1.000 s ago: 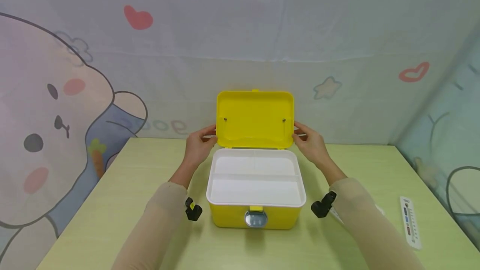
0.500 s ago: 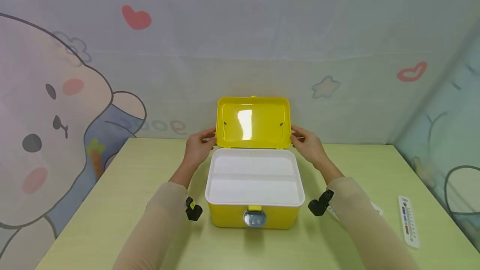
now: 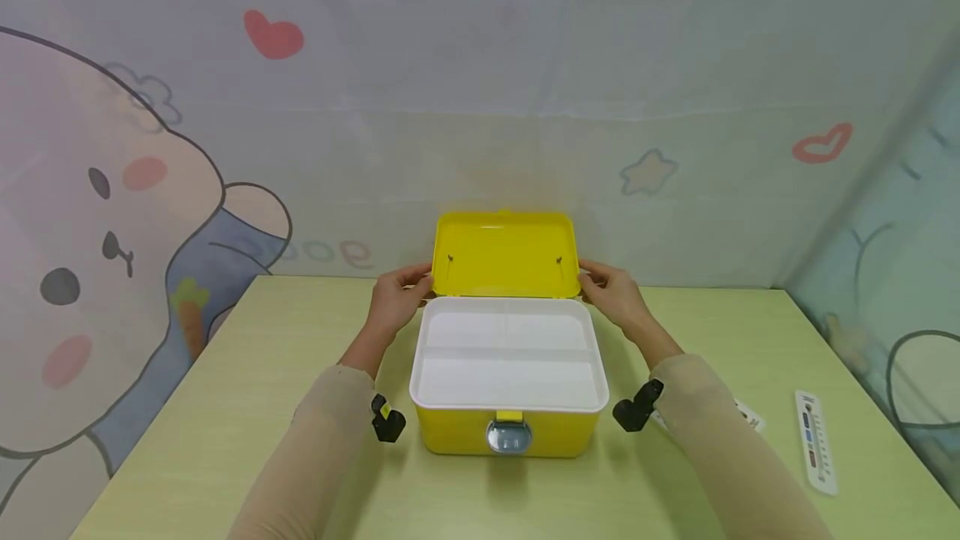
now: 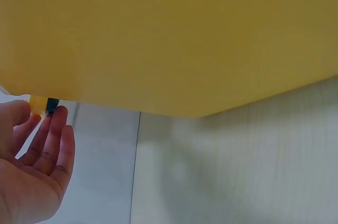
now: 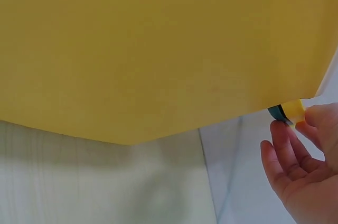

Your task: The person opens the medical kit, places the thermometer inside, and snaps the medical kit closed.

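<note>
Head view: a yellow box (image 3: pixel 442 433) stands near the middle of a pale table (image 3: pixel 277 373), its clasp (image 3: pixel 509 437) facing the person and its lid (image 3: pixel 504 261) raised along the rear edge, tilted back toward the printed curtain (image 3: pixel 570 65). The inner face of the lid bears two small dark fittings, one near each side. A white tray (image 3: pixel 504 386) fills the mouth of the box; a ridge running from side to side parts it into a rear and a front section. The left hand (image 3: pixel 393 300) grips the lid's left side edge near the lower corner, thumb in front and fingers behind; the right hand (image 3: pixel 615 297) grips the opposite edge in the same way. Each sleeve carries a black wrist camera at the cuff, beside the box. To the right on the table lies a narrow white strip (image 3: pixel 816 442) with coloured marks; nearer the box, a second white piece (image 3: pixel 748 416) is partly hidden by the right sleeve (image 3: pixel 720 440). Wrist views: the yellow side wall spans the upper part of each picture; past its far corner, thumb and fingers meet at a small yellow and dark green part, the fingertips partly overlapping it
</note>
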The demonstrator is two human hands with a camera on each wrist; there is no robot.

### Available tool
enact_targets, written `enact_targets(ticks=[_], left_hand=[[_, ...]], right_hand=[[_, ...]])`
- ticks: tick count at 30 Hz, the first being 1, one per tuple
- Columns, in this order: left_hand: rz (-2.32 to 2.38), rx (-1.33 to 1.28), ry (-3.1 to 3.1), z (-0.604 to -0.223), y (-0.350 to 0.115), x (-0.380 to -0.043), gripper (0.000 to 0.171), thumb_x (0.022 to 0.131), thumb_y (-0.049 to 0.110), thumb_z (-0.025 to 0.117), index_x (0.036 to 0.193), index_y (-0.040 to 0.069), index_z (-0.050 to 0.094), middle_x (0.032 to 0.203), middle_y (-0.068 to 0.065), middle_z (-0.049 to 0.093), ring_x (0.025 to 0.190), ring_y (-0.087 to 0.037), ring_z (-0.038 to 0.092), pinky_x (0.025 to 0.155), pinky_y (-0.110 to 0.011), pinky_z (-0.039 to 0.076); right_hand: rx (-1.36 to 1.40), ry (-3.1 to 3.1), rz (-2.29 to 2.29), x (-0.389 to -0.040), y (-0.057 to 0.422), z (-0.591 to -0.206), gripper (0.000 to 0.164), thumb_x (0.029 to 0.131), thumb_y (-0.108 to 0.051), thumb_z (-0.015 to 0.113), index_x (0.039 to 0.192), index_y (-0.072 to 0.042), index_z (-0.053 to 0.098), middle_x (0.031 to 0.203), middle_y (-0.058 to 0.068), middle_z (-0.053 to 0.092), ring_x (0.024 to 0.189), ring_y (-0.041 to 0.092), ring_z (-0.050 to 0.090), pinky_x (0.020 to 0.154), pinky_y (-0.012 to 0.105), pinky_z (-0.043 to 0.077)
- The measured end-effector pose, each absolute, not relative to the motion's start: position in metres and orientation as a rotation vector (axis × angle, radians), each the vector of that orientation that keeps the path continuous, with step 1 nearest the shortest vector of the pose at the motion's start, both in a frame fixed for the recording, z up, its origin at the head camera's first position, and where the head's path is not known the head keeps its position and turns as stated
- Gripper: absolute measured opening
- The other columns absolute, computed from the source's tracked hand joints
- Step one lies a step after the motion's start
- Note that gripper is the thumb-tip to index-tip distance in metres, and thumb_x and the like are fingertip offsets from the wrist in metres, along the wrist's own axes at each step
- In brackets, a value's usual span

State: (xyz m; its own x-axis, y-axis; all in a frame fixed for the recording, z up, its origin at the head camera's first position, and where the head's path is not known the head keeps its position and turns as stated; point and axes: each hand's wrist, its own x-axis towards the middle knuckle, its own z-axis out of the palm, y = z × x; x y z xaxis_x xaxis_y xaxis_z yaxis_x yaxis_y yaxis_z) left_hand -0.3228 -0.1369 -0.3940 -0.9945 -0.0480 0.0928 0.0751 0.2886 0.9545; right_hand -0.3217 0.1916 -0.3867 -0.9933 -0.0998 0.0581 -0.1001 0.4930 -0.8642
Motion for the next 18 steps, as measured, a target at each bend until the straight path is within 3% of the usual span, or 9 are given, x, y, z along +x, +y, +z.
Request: enact_targets(ticks=[18], left_hand=[[-1.839, 0.056, -2.531, -0.4006, -0.1369, -0.3214, 0.035, 0.093, 0.025, 0.055, 0.123, 0.007, 0.06, 0.113, -0.014, 0.064, 0.089, -0.02, 0.066, 0.074, -0.028, 0.056]], right_hand=[[0.131, -2.755, 1.723, -0.3222, 0.1898, -0.3943, 0.044, 0.098, -0.026, 0.044, 0.136, -0.002, 0.044, 0.129, 0.02, 0.052, 0.108, 0.031, 0.059, 0.086, 0.033, 0.052]])
